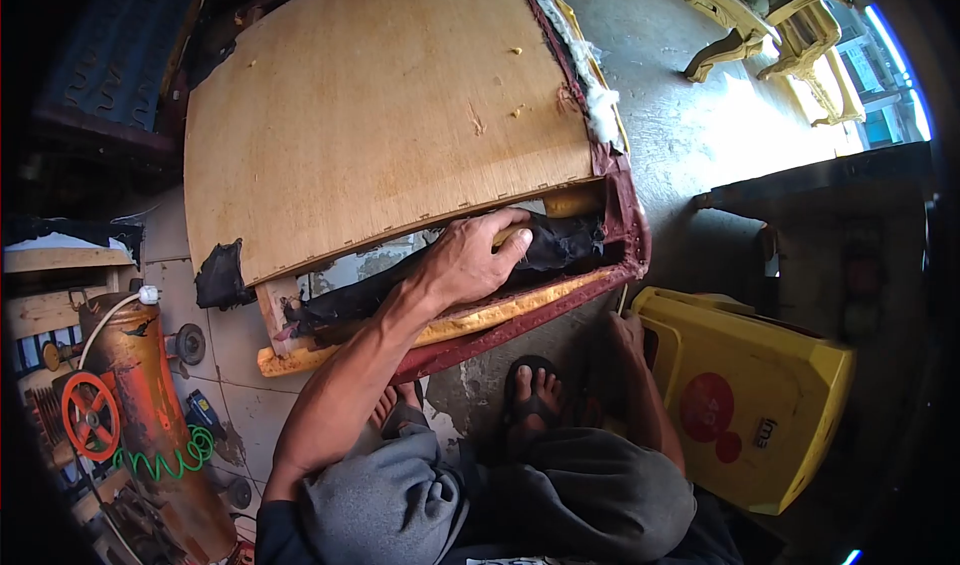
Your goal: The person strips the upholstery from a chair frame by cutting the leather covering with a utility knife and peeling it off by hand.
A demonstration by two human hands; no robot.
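Note:
A furniture frame with a plywood panel (390, 115) lies before me, its edges partly wrapped in dark red upholstery (625, 205). My left hand (475, 255) reaches over the front rail, its fingers curled on black cloth (560, 245) in the gap below the panel. A small yellowish bit shows between thumb and forefinger; I cannot make out what it is. Beneath the frame's right front corner is my right hand (627, 335), partly in shadow. It is closed round a thin, pale, stick-like tool (622, 300) pointing up towards the red edge.
A yellow plastic case (750, 395) stands close to my right hand. On the left are a rusty orange tank (150, 395) with a red wheel (90, 413) and a green coiled hose (175, 455). Carved furniture legs (725, 53) stand at the back right.

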